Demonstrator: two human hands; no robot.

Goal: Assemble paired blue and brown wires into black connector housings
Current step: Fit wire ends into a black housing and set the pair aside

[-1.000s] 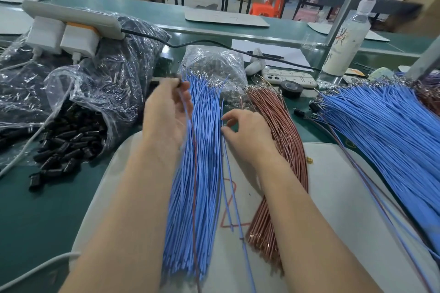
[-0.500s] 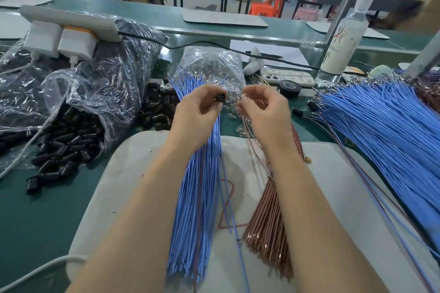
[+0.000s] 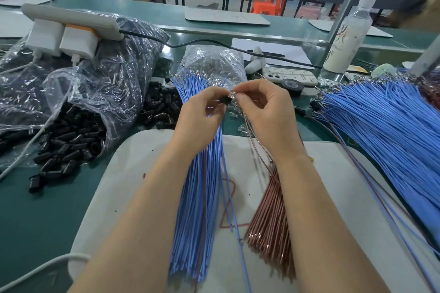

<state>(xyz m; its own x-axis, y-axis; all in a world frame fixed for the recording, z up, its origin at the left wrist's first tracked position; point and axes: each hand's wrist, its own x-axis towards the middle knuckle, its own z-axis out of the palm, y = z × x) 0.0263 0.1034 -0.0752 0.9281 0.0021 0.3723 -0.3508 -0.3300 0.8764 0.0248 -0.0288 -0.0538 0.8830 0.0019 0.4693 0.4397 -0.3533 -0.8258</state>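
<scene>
Two hands (image 3: 202, 112) (image 3: 264, 112), one bottle (image 3: 346, 38), one phone (image 3: 290, 75).

matt blue-insulated wires (image 3: 197, 197), coppery glossy brown wires (image 3: 271, 216) with shiny metal terminal tips, black plastic connector housing (image 3: 225, 100) semi-gloss, crinkly clear plastic bags (image 3: 100, 83), smooth matt green table (image 3: 35, 216), off-white matt mat (image 3: 133, 173), glossy black tape roll (image 3: 291, 85)

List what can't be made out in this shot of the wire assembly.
- Head view: whether a wire terminal has entered the black connector housing; fingertips of the left hand and right hand cover the joint, and it is too small.
- Which wire the right hand pinches: hidden under the hand.
- Far end of the brown wire bundle: hidden by the right forearm.
- Big blue wire pile: cut off by the right edge.
</scene>
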